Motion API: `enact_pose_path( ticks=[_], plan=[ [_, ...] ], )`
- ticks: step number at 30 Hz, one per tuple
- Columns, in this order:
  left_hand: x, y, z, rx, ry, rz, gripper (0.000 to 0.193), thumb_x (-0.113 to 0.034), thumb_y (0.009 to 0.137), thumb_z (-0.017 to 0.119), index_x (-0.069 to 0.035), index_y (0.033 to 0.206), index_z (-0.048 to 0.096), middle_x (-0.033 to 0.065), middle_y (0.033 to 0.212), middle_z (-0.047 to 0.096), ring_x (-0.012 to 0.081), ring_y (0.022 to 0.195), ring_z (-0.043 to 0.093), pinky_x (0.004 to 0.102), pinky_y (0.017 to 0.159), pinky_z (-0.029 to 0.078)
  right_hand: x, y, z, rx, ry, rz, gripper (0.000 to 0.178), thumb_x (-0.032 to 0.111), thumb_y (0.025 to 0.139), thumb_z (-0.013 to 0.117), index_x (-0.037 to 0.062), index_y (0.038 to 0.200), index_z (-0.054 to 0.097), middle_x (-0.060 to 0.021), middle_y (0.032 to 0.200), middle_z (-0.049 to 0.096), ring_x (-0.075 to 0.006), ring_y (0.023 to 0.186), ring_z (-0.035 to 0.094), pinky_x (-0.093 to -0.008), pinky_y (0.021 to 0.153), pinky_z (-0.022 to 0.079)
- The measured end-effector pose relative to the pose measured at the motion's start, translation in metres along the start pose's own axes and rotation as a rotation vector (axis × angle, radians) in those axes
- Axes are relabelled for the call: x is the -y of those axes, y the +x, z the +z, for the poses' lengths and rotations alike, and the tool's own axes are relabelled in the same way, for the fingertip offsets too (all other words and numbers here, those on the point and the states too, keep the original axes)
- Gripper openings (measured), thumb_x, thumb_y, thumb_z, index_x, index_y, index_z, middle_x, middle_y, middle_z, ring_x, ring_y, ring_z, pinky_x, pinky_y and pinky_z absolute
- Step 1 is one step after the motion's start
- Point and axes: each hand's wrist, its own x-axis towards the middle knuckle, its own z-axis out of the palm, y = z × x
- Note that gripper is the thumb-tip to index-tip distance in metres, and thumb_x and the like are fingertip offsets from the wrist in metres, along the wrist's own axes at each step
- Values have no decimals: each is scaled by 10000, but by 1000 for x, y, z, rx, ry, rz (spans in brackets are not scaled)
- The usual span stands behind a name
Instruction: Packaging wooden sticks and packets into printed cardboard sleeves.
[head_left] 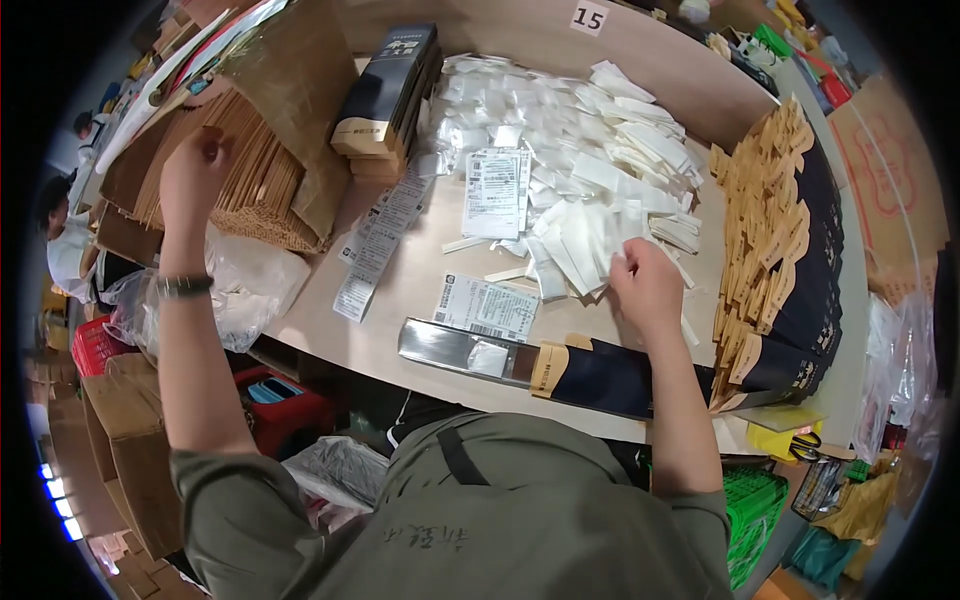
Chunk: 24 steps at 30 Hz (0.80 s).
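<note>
My left hand point(195, 175) is raised over an upright cardboard box point(300, 90) packed with a row of thin brown cardboard pieces point(245, 170). Its fingers are curled; whatever they pinch, if anything, does not show. My right hand point(648, 288) is closed at the near right edge of a heap of small clear packets and white paper-wrapped strips point(590, 190). What lies in its fingertips is too small to name. Below it, along the table's front edge, lies a long shiny dark tray point(418, 343) holding a small clear packet point(488, 358). Beside the tray are dark blue sleeves with tan ends point(605, 378).
Printed label sheets point(495, 195) lie mid-table, with a long label strip point(375, 255) to their left. Dark boxes point(388, 90) are stacked behind. A dense row of tan-and-navy sleeves point(770, 250) lines the right side. Clear plastic bags point(245, 285) hang at the left edge.
</note>
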Motion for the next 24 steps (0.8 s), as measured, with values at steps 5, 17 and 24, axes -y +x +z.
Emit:
enact_pose_path(
  ticks=[5,17,24],
  plan=[
    [43,17,53,311,-70,187,214,-217,915,604,-36,970,706,185,898,687,390,842,657,429,712,515,76,-64,26,453,78,-557,104,135,832,640,53,819,577,-127,809,602,-329,746,619,-448,657,502],
    [14,-85,16,-4,-539,-389,250,-187,1023,506,-5,1145,628,-22,735,510,79,637,432,267,578,373,74,-86,49,525,-26,-332,118,119,863,657,40,881,571,-140,885,617,-335,832,629,-426,651,513],
    [-99,-221,7,895,-1162,-309,100,-67,944,630,15,996,654,-4,872,627,72,789,546,224,724,459,50,-105,10,187,143,-410,330,183,765,783,20,985,597,-144,1127,614,-337,1042,598,-425,877,503]
  ],
)
